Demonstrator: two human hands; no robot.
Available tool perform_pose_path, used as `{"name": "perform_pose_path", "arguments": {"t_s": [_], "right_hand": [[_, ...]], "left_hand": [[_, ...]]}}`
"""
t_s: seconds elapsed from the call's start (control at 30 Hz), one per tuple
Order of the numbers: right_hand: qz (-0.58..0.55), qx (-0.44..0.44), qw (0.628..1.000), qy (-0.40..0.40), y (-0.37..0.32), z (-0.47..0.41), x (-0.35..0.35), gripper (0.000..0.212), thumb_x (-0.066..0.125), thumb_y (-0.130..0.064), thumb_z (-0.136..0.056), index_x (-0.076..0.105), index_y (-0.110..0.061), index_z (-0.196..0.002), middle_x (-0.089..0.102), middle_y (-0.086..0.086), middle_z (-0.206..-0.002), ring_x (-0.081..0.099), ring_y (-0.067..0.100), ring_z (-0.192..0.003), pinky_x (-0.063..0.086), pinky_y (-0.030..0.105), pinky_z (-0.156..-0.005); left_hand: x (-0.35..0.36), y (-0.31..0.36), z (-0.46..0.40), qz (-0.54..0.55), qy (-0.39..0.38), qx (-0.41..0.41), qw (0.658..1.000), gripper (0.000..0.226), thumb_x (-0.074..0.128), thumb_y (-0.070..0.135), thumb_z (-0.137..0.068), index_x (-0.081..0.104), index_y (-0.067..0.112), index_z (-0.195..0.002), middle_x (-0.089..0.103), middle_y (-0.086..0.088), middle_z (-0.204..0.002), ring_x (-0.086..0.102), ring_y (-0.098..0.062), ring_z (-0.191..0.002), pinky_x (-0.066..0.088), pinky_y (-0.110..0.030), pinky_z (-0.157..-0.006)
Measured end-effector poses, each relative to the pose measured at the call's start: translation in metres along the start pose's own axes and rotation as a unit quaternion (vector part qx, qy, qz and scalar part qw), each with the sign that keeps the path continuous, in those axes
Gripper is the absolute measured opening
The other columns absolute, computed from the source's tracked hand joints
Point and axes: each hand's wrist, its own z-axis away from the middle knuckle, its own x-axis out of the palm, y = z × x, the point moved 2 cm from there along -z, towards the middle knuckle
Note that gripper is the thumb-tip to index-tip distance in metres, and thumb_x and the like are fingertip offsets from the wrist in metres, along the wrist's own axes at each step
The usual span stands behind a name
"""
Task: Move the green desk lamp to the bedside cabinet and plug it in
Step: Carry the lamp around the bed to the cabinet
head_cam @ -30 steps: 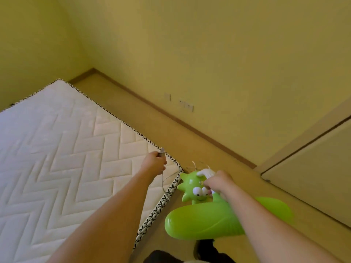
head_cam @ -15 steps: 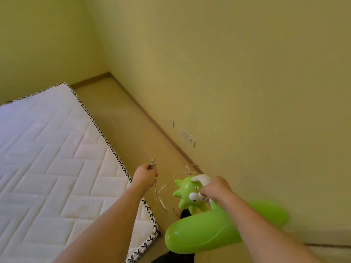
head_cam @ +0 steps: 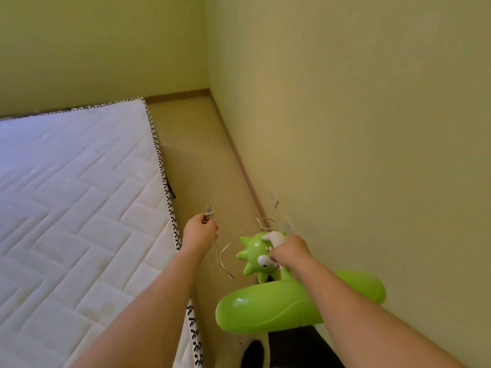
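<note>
Two bare hands reach forward over a strip of tan floor (head_cam: pixel 202 166) between a white quilted mattress (head_cam: pixel 79 197) on my left and a yellow-green wall (head_cam: pixel 358 155) on my right. My left hand (head_cam: pixel 200 235) is clenched around the plug (head_cam: pixel 209 211), whose prongs point up and away from me, with the pale cord (head_cam: pixel 225 251) looping down from the fist. My right hand (head_cam: pixel 289 252) grips the white ribbed neck of the green desk lamp (head_cam: pixel 279 301), a glossy cartoon-shaped lamp with a spiky head and round eyes, held in the air just beside the wall. Wall sockets (head_cam: pixel 287 224) sit low on that wall, just beyond the lamp.

No bedside cabinet is in view, so I judge the carrying step is in hand: the lamp is neither set down nor plugged in. Next I need to find the cabinet, stand the lamp on it, then line the prongs up with a socket.
</note>
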Motion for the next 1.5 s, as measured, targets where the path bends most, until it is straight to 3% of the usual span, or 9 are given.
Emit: {"name": "perform_pose_path", "arguments": {"t_s": [0.27, 0.43, 0.53, 0.73, 0.93, 1.07, 1.17, 1.3, 1.5], "right_hand": [[0.031, -0.066, 0.995, -0.064, -0.194, -0.168, -0.027, 0.042, 0.065, -0.011, -0.065, 0.063, 0.0, -0.105, 0.071, 0.02, -0.101, 0.07, 0.033, -0.092, 0.057, 0.039, -0.075], [0.091, -0.122, 0.984, -0.09, -0.288, -0.201, -0.036, 0.02, 0.067, -0.01, -0.065, 0.052, -0.021, -0.07, 0.07, 0.017, -0.099, 0.069, 0.031, -0.092, 0.056, 0.036, -0.076], [0.094, -0.118, 0.984, -0.091, -0.358, -0.245, -0.036, 0.026, 0.068, -0.012, -0.065, 0.059, -0.01, -0.089, 0.071, 0.016, -0.096, 0.07, 0.03, -0.088, 0.053, 0.031, -0.066], [0.12, -0.132, 0.979, -0.102, -0.498, -0.342, -0.018, 0.027, 0.068, -0.011, -0.067, 0.056, -0.007, -0.091, 0.069, 0.017, -0.095, 0.07, 0.031, -0.087, 0.054, 0.033, -0.068], [0.134, -0.129, 0.977, -0.1, -0.654, -0.42, -0.008, 0.027, 0.067, -0.011, -0.067, 0.053, -0.007, -0.09, 0.071, 0.019, -0.096, 0.071, 0.033, -0.088, 0.057, 0.038, -0.071], [0.107, -0.133, 0.98, -0.102, -0.752, -0.464, -0.012, 0.022, 0.066, -0.006, -0.069, 0.049, -0.007, -0.083, 0.068, 0.014, -0.076, 0.069, 0.029, -0.069, 0.059, 0.042, -0.071], [0.1, -0.138, 0.98, -0.107, -0.822, -0.507, -0.01, 0.022, 0.069, -0.007, -0.072, 0.048, -0.01, -0.077, 0.064, 0.011, -0.071, 0.063, 0.024, -0.061, 0.056, 0.038, -0.065], [0.177, -0.183, 0.958, -0.132, -0.901, -0.555, 0.0, 0.033, 0.069, -0.007, -0.071, 0.042, -0.024, -0.064, 0.062, 0.01, -0.087, 0.061, 0.025, -0.075, 0.045, 0.026, -0.055], [0.322, -0.248, 0.899, -0.161, -1.058, -0.649, 0.009, 0.037, 0.073, -0.02, -0.075, 0.059, -0.006, -0.106, 0.064, 0.009, -0.097, 0.058, 0.023, -0.081, 0.032, 0.023, -0.045]], "left_hand": [[-0.029, 0.122, -0.197, -0.026, 0.103, 0.002, 0.994, 0.017, 0.049, 0.016, -0.089, 0.064, 0.008, -0.086, 0.065, -0.009, -0.074, 0.061, -0.028, -0.07, 0.054, -0.041, -0.075], [-0.065, 0.17, -0.255, -0.03, 0.152, -0.002, 0.988, 0.021, 0.047, 0.021, -0.089, 0.065, 0.011, -0.093, 0.069, -0.012, -0.089, 0.065, -0.032, -0.085, 0.054, -0.043, -0.079], [-0.087, 0.203, -0.31, 0.009, 0.171, -0.009, 0.985, 0.02, 0.048, 0.021, -0.088, 0.065, 0.01, -0.091, 0.07, -0.015, -0.089, 0.065, -0.035, -0.085, 0.054, -0.043, -0.076], [-0.117, 0.253, -0.447, 0.044, 0.154, -0.013, 0.987, 0.017, 0.049, 0.015, -0.089, 0.064, 0.009, -0.084, 0.069, -0.014, -0.077, 0.06, -0.025, -0.066, 0.049, -0.035, -0.065], [-0.189, 0.327, -0.597, 0.093, 0.155, -0.048, 0.982, 0.016, 0.048, 0.01, -0.09, 0.062, 0.008, -0.084, 0.065, -0.011, -0.078, 0.059, -0.025, -0.067, 0.053, -0.039, -0.072], [-0.226, 0.394, -0.687, 0.098, 0.172, -0.034, 0.98, 0.016, 0.047, 0.008, -0.089, 0.061, 0.006, -0.084, 0.061, -0.009, -0.073, 0.055, -0.023, -0.061, 0.049, -0.036, -0.068], [-0.235, 0.433, -0.754, 0.106, 0.149, -0.036, 0.983, 0.014, 0.048, 0.008, -0.091, 0.061, 0.008, -0.085, 0.063, -0.01, -0.076, 0.058, -0.024, -0.064, 0.049, -0.031, -0.062], [-0.248, 0.46, -0.832, 0.109, 0.143, -0.048, 0.983, 0.013, 0.048, 0.007, -0.092, 0.06, 0.007, -0.094, 0.063, -0.011, -0.081, 0.057, -0.024, -0.065, 0.046, -0.027, -0.056], [-0.316, 0.518, -0.962, 0.12, 0.205, -0.076, 0.968, 0.012, 0.049, 0.011, -0.093, 0.06, 0.009, -0.096, 0.065, -0.01, -0.083, 0.057, -0.019, -0.061, 0.045, -0.026, -0.056]]}}
